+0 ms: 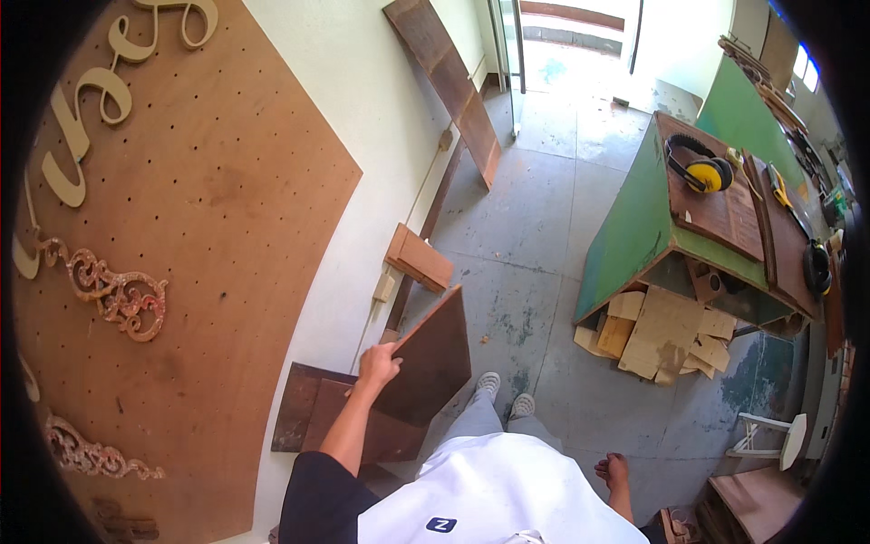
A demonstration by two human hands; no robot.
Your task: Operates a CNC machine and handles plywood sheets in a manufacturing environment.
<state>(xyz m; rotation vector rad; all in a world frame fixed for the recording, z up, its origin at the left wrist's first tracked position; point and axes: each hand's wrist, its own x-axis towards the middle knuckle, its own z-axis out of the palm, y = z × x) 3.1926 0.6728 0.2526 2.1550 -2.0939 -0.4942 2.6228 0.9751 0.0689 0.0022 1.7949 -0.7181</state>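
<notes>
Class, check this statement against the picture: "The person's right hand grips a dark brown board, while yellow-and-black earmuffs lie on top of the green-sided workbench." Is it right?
Not quite: the head view shows the left hand gripping the dark brown board. The yellow-and-black earmuffs do lie on top of the green-sided workbench.

Bright daylight from the doorway (573, 68), glare there; black fisheye corners; bowed straight lines

Left hand (379, 365): grips a dark brown board (433, 358) near the white wall (340, 72).
Right hand (613, 469): hangs low, well apart from the board.
Green bench (625, 218): yellow-and-black earmuffs (704, 174) rest there on top.
</notes>
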